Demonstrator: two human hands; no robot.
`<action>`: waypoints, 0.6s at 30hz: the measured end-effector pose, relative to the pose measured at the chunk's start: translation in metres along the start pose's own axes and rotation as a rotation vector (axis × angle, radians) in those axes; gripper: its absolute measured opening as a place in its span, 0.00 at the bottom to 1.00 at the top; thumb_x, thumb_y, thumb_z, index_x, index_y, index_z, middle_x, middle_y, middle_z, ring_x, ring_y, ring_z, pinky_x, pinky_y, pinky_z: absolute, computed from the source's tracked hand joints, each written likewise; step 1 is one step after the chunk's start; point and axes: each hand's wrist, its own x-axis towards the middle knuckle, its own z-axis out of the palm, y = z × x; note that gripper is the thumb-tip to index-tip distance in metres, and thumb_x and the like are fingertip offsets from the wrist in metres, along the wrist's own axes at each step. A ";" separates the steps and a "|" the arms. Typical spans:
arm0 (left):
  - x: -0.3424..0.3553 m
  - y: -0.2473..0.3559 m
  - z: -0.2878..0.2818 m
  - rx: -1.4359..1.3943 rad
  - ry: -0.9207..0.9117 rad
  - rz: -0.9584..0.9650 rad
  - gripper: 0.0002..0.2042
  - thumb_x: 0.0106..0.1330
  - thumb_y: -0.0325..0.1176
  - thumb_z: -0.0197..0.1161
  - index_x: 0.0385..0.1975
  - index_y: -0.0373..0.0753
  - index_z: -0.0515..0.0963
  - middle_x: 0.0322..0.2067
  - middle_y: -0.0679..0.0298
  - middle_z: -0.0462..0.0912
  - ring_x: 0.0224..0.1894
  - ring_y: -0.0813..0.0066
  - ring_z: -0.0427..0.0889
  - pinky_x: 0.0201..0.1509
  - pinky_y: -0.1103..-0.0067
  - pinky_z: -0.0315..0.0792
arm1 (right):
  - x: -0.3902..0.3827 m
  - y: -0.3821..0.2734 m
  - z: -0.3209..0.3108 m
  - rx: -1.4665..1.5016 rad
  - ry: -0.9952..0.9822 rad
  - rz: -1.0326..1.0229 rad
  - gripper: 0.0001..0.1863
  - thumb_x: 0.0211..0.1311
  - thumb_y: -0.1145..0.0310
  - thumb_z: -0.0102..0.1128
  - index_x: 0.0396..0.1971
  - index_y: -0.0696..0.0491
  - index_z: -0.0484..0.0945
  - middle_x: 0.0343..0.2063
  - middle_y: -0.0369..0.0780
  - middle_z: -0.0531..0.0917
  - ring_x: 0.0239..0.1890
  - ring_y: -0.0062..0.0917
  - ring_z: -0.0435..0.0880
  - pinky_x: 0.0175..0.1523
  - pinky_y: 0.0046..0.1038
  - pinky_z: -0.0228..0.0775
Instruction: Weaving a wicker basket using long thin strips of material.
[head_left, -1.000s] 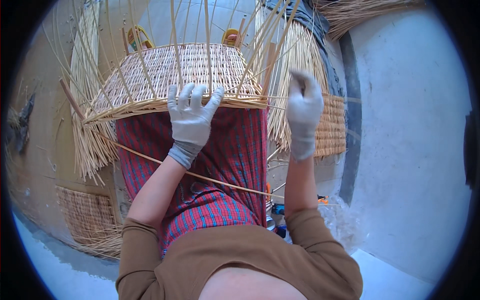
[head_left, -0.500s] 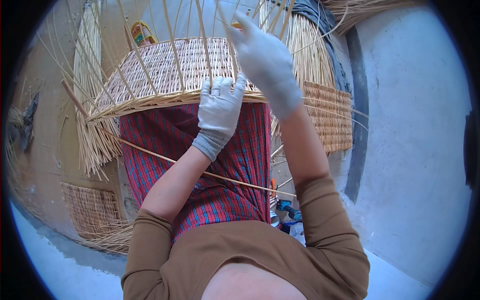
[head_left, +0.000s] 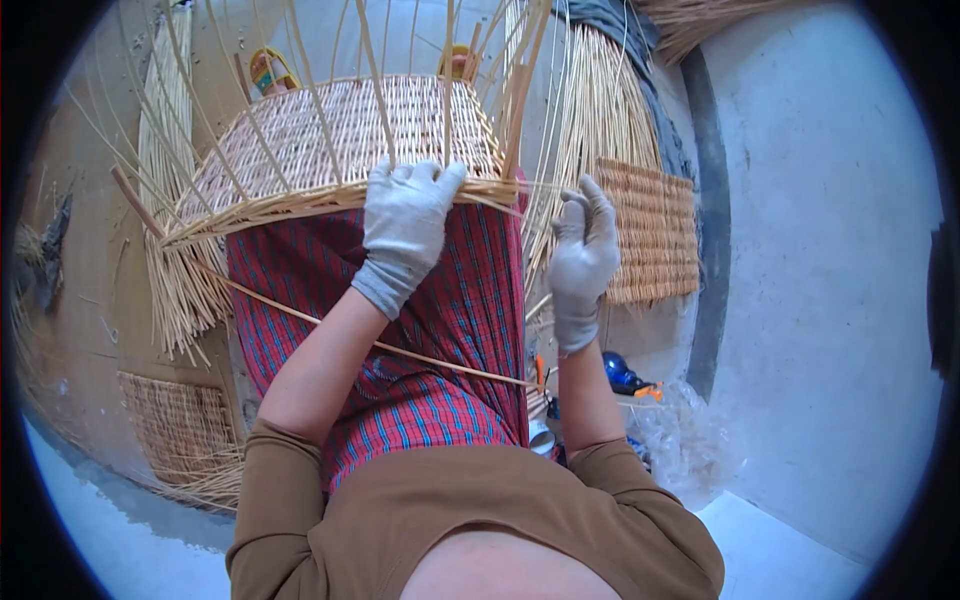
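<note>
Across my lap rests a wicker basket base [head_left: 330,130], its near edge a thick braided border with several upright wicker stakes rising from it. My gloved left hand [head_left: 408,225] is closed over that border right of its middle, fingers on top. Off the right corner my gloved right hand [head_left: 585,262] pinches a thin wicker strand [head_left: 540,185] that runs out sideways from the border. A red and blue checked cloth [head_left: 470,280] covers my lap beneath. One long loose rod [head_left: 450,365] lies slantwise across the cloth.
Bundles of wicker rods lie on the floor at the left [head_left: 170,120] and right [head_left: 605,110]. Woven panels lie at the right [head_left: 648,235] and lower left [head_left: 180,420]. Clear plastic wrap [head_left: 680,430] and a blue and orange tool [head_left: 630,378] sit by my right elbow.
My right hand has come down from above the basket to beyond its right corner, drawing a strand out sideways. My left hand stays on the border, shifted slightly left in view with the basket.
</note>
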 end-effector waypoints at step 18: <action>-0.003 -0.009 -0.025 -0.188 0.116 0.013 0.16 0.71 0.42 0.69 0.56 0.48 0.87 0.46 0.61 0.90 0.46 0.60 0.89 0.61 0.63 0.77 | 0.003 -0.073 0.002 0.171 -0.775 0.381 0.14 0.80 0.62 0.63 0.53 0.56 0.83 0.24 0.38 0.87 0.23 0.17 0.85 0.26 0.21 0.75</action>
